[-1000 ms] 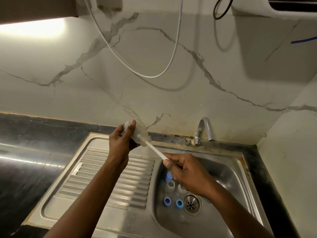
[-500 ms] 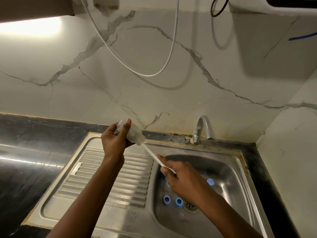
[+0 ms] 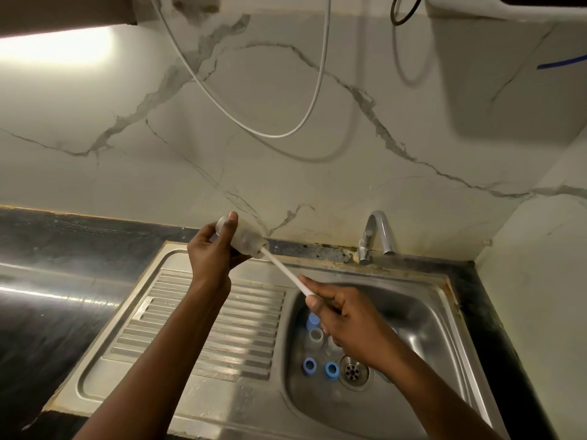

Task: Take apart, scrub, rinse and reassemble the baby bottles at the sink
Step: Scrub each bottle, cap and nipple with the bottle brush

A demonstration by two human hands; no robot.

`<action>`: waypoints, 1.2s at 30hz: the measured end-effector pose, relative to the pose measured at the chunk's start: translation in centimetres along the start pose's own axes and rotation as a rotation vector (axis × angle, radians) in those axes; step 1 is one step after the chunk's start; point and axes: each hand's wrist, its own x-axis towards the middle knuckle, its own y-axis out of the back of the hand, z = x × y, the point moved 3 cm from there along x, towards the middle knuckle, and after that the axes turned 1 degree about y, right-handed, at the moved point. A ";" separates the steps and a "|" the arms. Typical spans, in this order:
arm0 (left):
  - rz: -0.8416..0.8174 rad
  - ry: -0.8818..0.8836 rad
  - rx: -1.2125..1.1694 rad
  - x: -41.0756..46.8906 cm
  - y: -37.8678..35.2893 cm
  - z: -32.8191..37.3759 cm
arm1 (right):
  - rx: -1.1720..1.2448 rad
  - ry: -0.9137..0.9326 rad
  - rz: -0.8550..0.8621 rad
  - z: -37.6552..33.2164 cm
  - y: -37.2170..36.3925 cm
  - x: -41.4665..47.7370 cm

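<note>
From the head camera, the left hand [image 3: 212,254] grips a clear baby bottle [image 3: 243,237] above the back edge of the ribbed draining board [image 3: 203,325], tilted with its mouth pointing down and right towards the basin. A white brush handle [image 3: 283,272] runs out of that mouth. The right hand [image 3: 344,317], raised over the sink basin [image 3: 422,331], pinches the handle's lower end between thumb and curled fingers.

On the basin floor lie two blue rings [image 3: 308,365], a clear bottle part [image 3: 315,336] and a blue cap [image 3: 313,320], all close to the drain [image 3: 353,372]. A chrome tap [image 3: 377,231] stands behind the basin. The dark bench [image 3: 44,315] extends left, and a white cable [image 3: 254,123] loops across the marble wall [image 3: 365,173].
</note>
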 end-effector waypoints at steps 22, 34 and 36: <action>0.108 0.069 -0.056 -1.0 2.1 -2.0 | -0.301 0.079 0.021 0.7 -2.7 -1.0; 0.068 0.007 0.020 -2.3 -0.3 -2.5 | -0.438 0.076 0.106 0.3 -3.1 0.7; 0.085 -0.020 0.048 -2.3 -0.4 -2.7 | -0.480 0.054 0.082 0.5 -3.3 1.0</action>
